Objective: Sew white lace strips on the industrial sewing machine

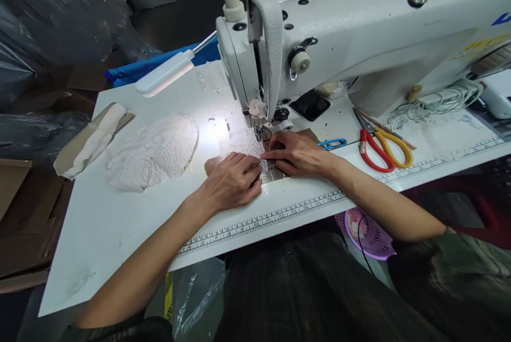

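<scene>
A white lace piece (243, 142) lies under the needle area of the sewing machine (263, 54). My left hand (231, 182) rests on the lace's near left part, its fingers bent and close together on the edge. Just right of the presser foot (263, 133), my right hand (297, 154) pinches the lace's right edge, thumb and forefinger together. Below both hands is a brown and metallic plate (275, 174) on the table. A pile of white lace (155, 153) lies to the left of my left hand.
The white table (131, 246) carries a printed ruler (263, 220) along its front. Scissors (385, 142) and a blue clip-like tool (333, 144) lie to the right. A tied fabric bundle (93, 137) is at left, under a lamp (165, 73). A purple basket (375, 241) stands below.
</scene>
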`<state>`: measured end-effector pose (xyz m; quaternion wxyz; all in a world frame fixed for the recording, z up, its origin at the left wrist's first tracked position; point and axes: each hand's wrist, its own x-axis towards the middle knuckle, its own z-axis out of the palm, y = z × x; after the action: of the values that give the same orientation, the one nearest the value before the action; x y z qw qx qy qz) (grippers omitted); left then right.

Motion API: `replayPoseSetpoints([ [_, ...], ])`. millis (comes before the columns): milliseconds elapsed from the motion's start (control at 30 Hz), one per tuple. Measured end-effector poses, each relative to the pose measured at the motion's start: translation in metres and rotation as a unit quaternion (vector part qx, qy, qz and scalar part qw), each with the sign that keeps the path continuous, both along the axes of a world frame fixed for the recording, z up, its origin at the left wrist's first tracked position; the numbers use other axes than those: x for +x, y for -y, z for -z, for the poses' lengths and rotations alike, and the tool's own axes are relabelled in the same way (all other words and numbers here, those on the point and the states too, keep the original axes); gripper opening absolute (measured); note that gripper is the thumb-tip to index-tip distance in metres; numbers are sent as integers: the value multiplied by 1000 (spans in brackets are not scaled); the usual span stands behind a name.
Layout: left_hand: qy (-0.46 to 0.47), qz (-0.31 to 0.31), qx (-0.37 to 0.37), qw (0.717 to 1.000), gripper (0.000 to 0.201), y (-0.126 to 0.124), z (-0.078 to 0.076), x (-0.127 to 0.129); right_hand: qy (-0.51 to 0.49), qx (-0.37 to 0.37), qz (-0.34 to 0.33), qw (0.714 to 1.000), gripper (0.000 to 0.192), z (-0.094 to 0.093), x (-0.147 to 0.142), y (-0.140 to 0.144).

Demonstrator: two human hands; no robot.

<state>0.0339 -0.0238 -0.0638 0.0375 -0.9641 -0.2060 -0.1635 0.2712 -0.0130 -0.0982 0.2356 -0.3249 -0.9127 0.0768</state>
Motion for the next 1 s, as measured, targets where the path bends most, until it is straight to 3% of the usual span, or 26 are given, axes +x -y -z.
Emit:
replayPoseSetpoints([
  [200,-69,24,-53,996,25,-12,-9,1,-2,14,5,1000,29,0,-3,1],
  [1000,33,9,-36,999,32,-21,12,-11,65,38,72,995,33,-1,-13,0],
])
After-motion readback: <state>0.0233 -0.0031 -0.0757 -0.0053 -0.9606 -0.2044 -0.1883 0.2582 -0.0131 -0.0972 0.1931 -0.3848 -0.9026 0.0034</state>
